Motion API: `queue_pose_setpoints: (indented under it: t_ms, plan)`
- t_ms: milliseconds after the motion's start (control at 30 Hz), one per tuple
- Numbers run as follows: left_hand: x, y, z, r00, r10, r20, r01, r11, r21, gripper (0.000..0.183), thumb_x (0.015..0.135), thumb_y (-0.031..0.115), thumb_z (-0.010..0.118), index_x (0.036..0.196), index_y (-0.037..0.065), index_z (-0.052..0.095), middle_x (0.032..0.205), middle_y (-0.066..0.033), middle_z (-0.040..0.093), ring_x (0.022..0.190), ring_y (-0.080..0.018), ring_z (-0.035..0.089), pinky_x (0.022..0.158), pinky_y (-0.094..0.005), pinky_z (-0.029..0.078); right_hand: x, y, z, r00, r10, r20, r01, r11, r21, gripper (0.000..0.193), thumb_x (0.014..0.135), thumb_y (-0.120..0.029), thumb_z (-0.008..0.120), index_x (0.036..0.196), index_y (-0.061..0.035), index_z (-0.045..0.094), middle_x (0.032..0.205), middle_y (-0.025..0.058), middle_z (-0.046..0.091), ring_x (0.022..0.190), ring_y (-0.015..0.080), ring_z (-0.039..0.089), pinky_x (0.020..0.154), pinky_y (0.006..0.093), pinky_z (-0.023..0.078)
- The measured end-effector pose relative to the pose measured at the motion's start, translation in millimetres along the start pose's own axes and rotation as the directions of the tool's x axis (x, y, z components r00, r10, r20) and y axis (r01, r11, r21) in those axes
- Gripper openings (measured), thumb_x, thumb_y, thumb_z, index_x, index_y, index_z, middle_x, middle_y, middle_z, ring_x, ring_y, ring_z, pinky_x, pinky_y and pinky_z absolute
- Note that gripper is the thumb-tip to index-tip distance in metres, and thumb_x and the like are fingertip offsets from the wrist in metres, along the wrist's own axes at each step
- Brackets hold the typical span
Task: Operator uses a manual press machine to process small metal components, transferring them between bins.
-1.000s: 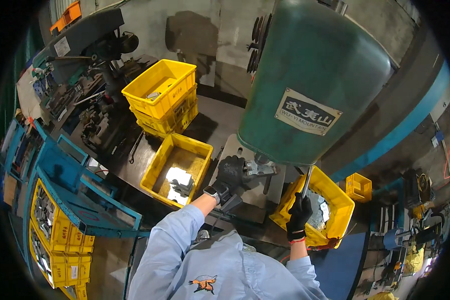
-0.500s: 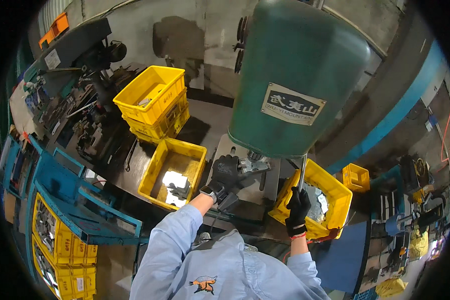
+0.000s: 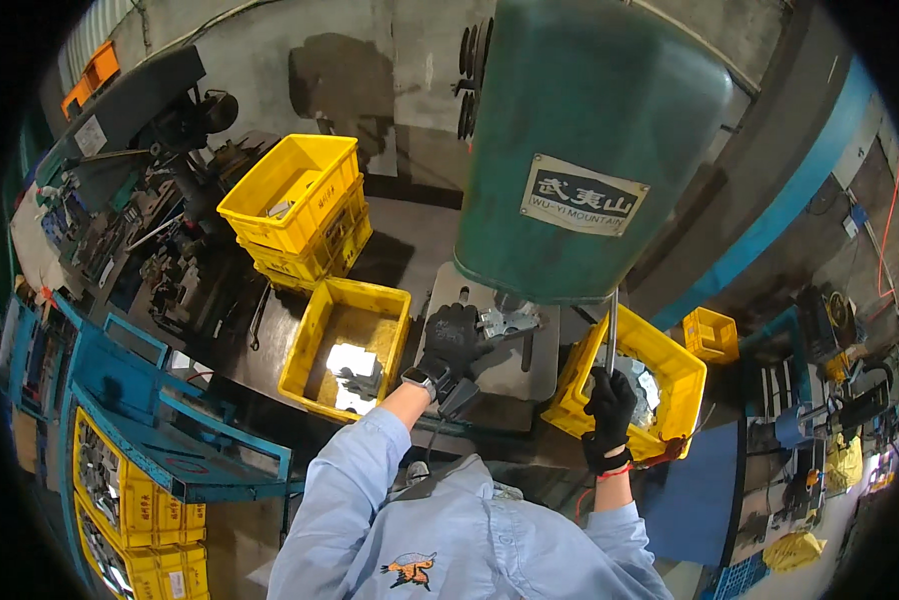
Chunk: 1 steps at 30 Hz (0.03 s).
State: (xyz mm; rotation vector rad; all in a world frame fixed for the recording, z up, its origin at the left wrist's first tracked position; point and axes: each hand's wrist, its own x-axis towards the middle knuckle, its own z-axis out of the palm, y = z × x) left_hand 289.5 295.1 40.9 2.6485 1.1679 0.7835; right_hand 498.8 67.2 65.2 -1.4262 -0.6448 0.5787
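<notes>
In front of me stands the green head of a drill press (image 3: 590, 140). My left hand (image 3: 452, 340), in a dark glove, rests on the machine's table (image 3: 540, 375) beside a small silver metal fixture (image 3: 510, 318). Its fingers are bent together, but what they hold is hidden. A dark handle-like part (image 3: 458, 398) sticks out below that palm. With my right hand (image 3: 610, 410), in a black glove, I grip the long metal feed lever (image 3: 612, 330) that runs down from the head. The lever and hand are over a yellow crate (image 3: 685, 375) with flat grey metal pieces (image 3: 645, 385) in it.
Left of my left hand sits a yellow crate (image 3: 305, 345) with shiny metal pieces. Behind it rises a stack of yellow crates (image 3: 320, 205). A blue metal rack (image 3: 130, 420) stands at the left, with filled crates (image 3: 140, 500) below. Metal parts clutter the far-left bench (image 3: 175, 275).
My view has shifted slightly. My right hand and the lever have moved a little to the right, and less of the chuck under the head shows. My left hand stays beside the fixture.
</notes>
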Motion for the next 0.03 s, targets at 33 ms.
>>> queue_pose_setpoints:
  t_ms: [33]
  plan:
    - [-0.6,0.3,-1.0,1.0,0.0,0.006,0.0,1.0,0.0,0.056,0.068,0.053,0.083,0.097,0.009,0.065,0.091,-0.0149,0.066,0.086,-0.0333,0.064,0.076,-0.047,0.051,0.4,1.0,-1.7,1.0,-0.003,0.013,0.003,1.0,-0.006,0.015,0.097,-0.009,0.067,0.111,-0.0061,0.072,0.072,-0.0053,0.055,0.054,0.0038,0.05,0.045,0.0241,0.038]
